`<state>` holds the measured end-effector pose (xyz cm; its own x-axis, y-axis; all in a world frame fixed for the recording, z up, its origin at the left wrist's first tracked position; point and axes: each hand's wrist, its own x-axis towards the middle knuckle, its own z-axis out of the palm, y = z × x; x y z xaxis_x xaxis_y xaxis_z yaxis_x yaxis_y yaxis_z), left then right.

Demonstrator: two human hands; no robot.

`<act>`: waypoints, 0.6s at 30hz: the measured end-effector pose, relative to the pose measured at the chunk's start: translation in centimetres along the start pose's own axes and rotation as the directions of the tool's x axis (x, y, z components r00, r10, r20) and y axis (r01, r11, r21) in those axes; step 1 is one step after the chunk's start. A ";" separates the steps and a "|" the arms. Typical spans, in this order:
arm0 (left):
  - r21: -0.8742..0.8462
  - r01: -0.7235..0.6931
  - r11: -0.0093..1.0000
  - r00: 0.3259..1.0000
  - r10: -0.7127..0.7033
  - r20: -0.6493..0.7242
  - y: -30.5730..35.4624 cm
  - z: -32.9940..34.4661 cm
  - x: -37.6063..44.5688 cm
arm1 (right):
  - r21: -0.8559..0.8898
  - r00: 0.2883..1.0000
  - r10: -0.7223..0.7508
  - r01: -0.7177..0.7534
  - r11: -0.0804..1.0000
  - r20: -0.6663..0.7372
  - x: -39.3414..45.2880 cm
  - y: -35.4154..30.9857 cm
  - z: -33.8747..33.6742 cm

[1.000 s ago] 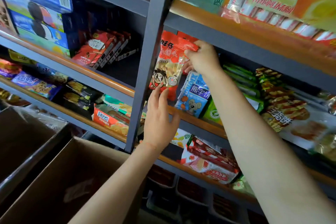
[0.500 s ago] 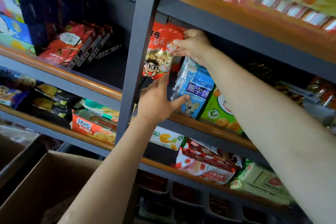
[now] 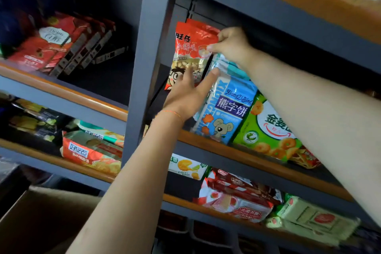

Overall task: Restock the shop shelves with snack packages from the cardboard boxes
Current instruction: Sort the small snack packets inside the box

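Observation:
A red snack bag with a cartoon face (image 3: 189, 47) stands upright at the left end of the middle shelf (image 3: 243, 156), just right of the grey post (image 3: 152, 47). My right hand (image 3: 231, 45) pinches its upper right edge. My left hand (image 3: 191, 93) lies flat against the bag's lower front, fingers straight, thumb touching the blue bear-biscuit bags (image 3: 226, 109) beside it. A cardboard box (image 3: 45, 218) sits open at the lower left.
Green ring-snack bags (image 3: 270, 130) stand right of the blue ones. Red cartons (image 3: 61, 45) fill the left bay, with orange packs (image 3: 90, 150) below. Wafer packs (image 3: 237, 198) lie on the lower right shelf. The shelf above hangs low over the red bag.
The view has moved closer to the shelf. My left hand has risen from below the red bag onto its lower front. My right hand keeps its hold on the bag's top edge.

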<state>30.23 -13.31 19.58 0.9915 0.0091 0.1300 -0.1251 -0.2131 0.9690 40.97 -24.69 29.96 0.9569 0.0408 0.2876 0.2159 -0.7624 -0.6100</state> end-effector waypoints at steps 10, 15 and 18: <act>-0.062 0.123 0.990 0.992 -0.120 0.049 -0.7 0.4 3.7 | -0.018 0.998 0.065 -0.065 0.998 -0.019 1.8 0.6 -0.4; -0.078 0.101 0.992 0.994 -0.096 0.056 -0.2 1.1 4.6 | -0.024 0.998 0.059 -0.060 0.998 -0.029 2.5 0.1 -0.7; -0.105 0.098 0.990 0.995 -0.099 -0.007 -0.7 1.2 5.1 | -0.001 0.995 0.087 -0.087 0.996 -0.037 3.0 0.3 -0.7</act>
<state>35.46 -14.26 19.27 0.9987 0.0373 0.0350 -0.0308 -0.1072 0.9938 43.76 -25.24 31.16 0.9642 -0.0499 0.2604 0.1312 -0.7637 -0.6321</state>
